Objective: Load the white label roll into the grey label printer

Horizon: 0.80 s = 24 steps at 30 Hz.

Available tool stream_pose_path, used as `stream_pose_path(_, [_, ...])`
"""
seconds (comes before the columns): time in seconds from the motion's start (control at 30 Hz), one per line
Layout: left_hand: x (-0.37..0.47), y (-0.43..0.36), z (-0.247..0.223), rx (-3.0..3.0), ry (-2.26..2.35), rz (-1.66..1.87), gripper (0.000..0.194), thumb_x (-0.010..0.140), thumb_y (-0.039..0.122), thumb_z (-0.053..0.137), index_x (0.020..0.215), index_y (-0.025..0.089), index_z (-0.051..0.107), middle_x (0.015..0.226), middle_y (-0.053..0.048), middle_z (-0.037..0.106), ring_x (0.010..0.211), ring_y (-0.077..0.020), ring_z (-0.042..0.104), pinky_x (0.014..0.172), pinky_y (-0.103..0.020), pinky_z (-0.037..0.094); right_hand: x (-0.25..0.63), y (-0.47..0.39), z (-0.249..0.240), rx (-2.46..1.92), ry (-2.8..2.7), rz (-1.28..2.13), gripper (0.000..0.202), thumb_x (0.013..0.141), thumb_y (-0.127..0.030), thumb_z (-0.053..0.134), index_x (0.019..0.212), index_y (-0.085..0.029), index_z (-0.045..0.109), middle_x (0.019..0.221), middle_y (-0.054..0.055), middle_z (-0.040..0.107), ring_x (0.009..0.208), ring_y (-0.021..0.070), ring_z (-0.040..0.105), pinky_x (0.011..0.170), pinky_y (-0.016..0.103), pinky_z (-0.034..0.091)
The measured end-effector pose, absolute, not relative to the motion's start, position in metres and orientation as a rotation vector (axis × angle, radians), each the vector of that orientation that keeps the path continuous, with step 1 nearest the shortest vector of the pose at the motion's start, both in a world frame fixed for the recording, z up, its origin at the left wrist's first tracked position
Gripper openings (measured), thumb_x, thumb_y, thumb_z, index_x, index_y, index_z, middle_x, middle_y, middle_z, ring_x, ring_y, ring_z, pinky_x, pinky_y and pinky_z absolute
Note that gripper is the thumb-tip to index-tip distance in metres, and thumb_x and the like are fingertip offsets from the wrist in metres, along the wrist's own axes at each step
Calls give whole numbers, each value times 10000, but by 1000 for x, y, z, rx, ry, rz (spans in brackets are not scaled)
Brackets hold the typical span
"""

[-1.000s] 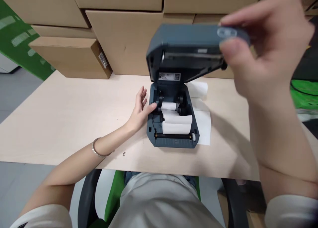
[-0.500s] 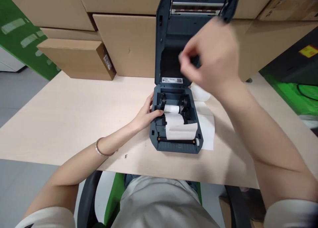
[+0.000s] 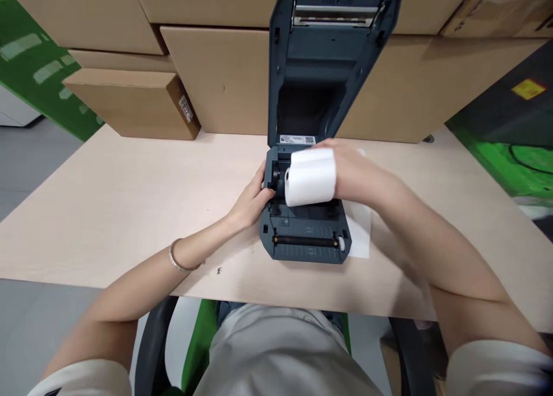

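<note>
A dark blue-grey label printer (image 3: 305, 252) lies on the table with its lid (image 3: 324, 50) raised. My left hand (image 3: 254, 201) is closed on the printer's left side, its thumb over the rim. A white paper roll (image 3: 311, 177) is in my right hand (image 3: 348, 168), tilted above the printer's inner bay; the roll hides most of the fingers. Near the printer's front edge, the black roller (image 3: 306, 242) is uncovered. White paper (image 3: 360, 229) lies on the table beside the printer's right side.
Large cardboard boxes (image 3: 220, 85) stand along the back of the table (image 3: 151, 212). A smaller flat box (image 3: 129, 105) is at the back left. At the far right are a dark container (image 3: 496, 102) and green material (image 3: 518, 171).
My right hand has come down from in front of the lid and taken hold of the paper roll, which is now lifted out of the bay. My left hand stays at the printer's side.
</note>
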<state>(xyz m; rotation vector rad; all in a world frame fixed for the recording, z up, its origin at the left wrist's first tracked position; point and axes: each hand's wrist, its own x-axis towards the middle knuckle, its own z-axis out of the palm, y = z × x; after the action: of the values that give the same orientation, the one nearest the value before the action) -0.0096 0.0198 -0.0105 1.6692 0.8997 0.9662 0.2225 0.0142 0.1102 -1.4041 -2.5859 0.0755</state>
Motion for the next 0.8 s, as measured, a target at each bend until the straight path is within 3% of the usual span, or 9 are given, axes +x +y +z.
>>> stream_pose_path(0.1, [-9, 20, -9, 1713, 826, 994, 867, 863, 284, 562, 1708, 238, 370, 1831, -58, 371, 1717, -357, 292, 1433, -536, 226, 267, -3, 144, -1361, -2468, 55, 303, 943, -556, 728, 1053, -281, 789, 1117, 62, 807, 1030, 325, 748, 892, 477, 584])
stream_pose_path(0.17, [-7, 20, -9, 1725, 779, 1013, 874, 857, 276, 551, 1708, 227, 355, 1821, -64, 389, 1705, -345, 319, 1424, -517, 253, 306, -7, 159, -1441, -2391, 69, 363, 950, -627, 701, 1133, -322, 773, 1133, 58, 796, 987, 291, 729, 903, 455, 569])
stream_pose_path(0.23, [-6, 21, -10, 1724, 754, 1027, 873, 852, 270, 543, 1702, 225, 349, 1805, -69, 416, 1686, -337, 351, 1408, -504, 288, 343, -1, 159, -1736, -2301, 65, 360, 916, -602, 755, 1128, -311, 756, 1083, 78, 784, 919, 271, 695, 874, 431, 553])
stream_pose_path(0.37, [-5, 22, -10, 1719, 776, 1027, 837, 867, 286, 554, 1680, 222, 367, 1793, -81, 429, 1662, -334, 383, 1394, -480, 309, 389, 23, 117, -2170, -2267, 33, 301, 875, -409, 759, 1119, -233, 762, 1088, 153, 797, 865, 282, 669, 826, 448, 504])
stream_pose_path(0.5, [-5, 22, -11, 1718, 794, 1041, 810, 865, 286, 559, 1659, 242, 407, 1783, -54, 447, 1673, -332, 362, 1409, -455, 283, 393, 35, 65, -2149, -2379, 82, 212, 847, -385, 743, 991, -231, 765, 1006, 154, 808, 869, 291, 655, 832, 456, 479])
stream_pose_path(0.67, [-6, 22, -15, 1668, 825, 1026, 843, 863, 318, 591, 1679, 265, 383, 1817, -40, 394, 1689, -339, 335, 1414, -476, 277, 397, 40, 48, -2085, -2406, 205, 271, 859, -387, 716, 1081, -252, 794, 1059, 129, 822, 872, 278, 675, 833, 451, 494])
stream_pose_path(0.73, [-7, 22, -15, 1665, 838, 1022, 846, 863, 322, 593, 1681, 261, 384, 1818, -39, 395, 1692, -345, 327, 1416, -485, 271, 402, 44, 54, -2126, -2367, 236, 377, 843, -426, 744, 1150, -212, 796, 1101, 177, 819, 884, 307, 702, 804, 459, 510])
stream_pose_path(0.8, [-7, 21, -13, 1661, 848, 1021, 841, 859, 309, 581, 1677, 261, 392, 1810, -35, 412, 1685, -345, 340, 1412, -492, 280, 402, 49, 64, -2140, -2335, 228, 585, 874, -499, 730, 1327, -129, 746, 1271, 277, 772, 1035, 387, 727, 847, 498, 527])
